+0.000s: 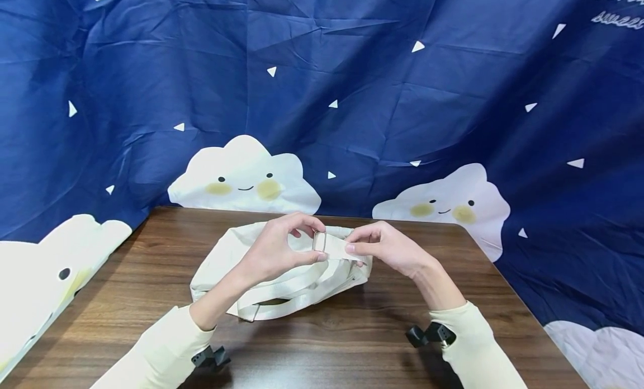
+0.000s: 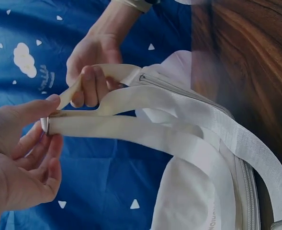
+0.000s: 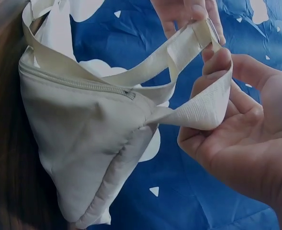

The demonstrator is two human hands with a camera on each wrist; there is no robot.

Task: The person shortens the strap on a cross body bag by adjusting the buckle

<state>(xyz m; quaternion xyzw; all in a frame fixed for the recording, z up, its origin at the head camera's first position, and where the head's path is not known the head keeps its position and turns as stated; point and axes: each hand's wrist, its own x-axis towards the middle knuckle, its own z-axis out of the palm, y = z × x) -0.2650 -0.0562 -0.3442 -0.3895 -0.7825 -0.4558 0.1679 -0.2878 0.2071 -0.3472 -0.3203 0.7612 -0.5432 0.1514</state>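
Observation:
A white fabric bag (image 3: pixel 83 129) with a zipper (image 3: pixel 83 85) and a long webbing strap (image 2: pixel 117 127) lies on the table. My left hand (image 1: pixel 279 246) pinches a metal strap buckle (image 1: pixel 319 242) between thumb and fingers, above the bag. The strap runs through this buckle. To its right, my right hand (image 1: pixel 387 246) grips the strap near the buckle, thumb on top; in the right wrist view a loop of strap (image 3: pixel 210 103) bends around its fingers. A second metal ring (image 1: pixel 256 312) sits on the strap at the bag's front.
The bag rests on a brown wooden table (image 1: pixel 151 299). Behind the table hangs a blue cloth (image 1: pixel 352 98) with white clouds and triangles. Black wrist devices (image 1: pixel 211 357) are on both sleeves.

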